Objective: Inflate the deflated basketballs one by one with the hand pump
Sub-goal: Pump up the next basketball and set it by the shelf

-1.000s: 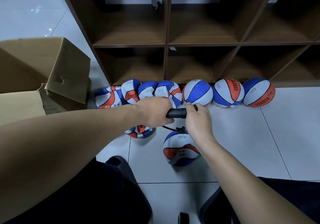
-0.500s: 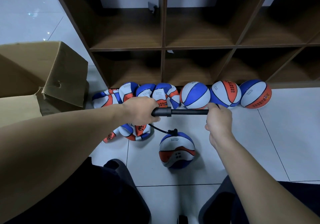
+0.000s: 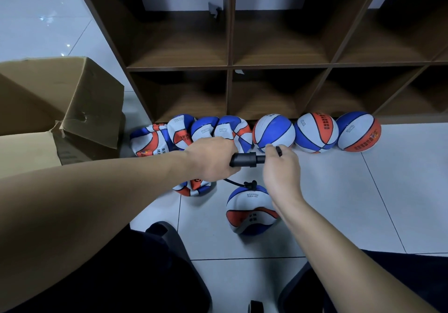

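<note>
Left hand grip clenched round pump barrel, right hand grasping its handle; hose runs into ball on floor.

Open floor right of the ball on the pump. A row of balls blocks the shelf foot. A cardboard box closes the left.

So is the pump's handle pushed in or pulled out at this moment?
Pushed in. The right hand on the handle sits right against the pump barrel gripped by the left hand, with no rod showing between them.
</note>
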Motion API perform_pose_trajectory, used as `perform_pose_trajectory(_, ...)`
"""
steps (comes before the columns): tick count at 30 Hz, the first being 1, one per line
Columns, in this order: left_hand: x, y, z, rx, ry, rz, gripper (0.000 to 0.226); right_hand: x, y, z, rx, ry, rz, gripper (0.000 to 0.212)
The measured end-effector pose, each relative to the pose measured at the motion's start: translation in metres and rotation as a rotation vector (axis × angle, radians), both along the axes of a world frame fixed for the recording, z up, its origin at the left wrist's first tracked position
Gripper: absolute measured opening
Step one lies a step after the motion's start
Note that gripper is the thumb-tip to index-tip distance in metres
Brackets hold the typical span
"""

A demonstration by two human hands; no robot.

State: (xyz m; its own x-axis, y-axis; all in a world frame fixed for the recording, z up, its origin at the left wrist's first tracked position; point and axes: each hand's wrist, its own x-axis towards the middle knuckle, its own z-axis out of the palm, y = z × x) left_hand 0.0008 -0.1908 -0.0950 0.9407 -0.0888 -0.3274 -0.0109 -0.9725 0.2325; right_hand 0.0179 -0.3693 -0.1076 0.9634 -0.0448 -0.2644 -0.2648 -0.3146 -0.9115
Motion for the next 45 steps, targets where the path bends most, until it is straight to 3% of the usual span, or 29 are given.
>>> perform_pose_trajectory(16, 0.008, 0.009, -0.003, 0.003, 0.033, -0.089, 0.023, 0.002, 0.001, -0.006, -0.023, 0.026, 0.066, 0.040)
perform_pose_trajectory(22, 0.011, 0.042, -0.005, -0.008, 0.115, -0.015, 0.021, 0.035, -0.037, 0.002, 0.005, 0.040, -0.151, 0.026)
perform_pose_trajectory(27, 0.013, 0.029, -0.001, 0.014, 0.058, -0.026, 0.026, 0.037, -0.038, 0.002, 0.092, 0.070, -0.220, 0.019)
perform_pose_trajectory(45, 0.004, 0.004, -0.003, 0.023, 0.025, -0.073, 0.030, -0.008, 0.007, -0.008, 0.004, 0.033, 0.047, 0.036)
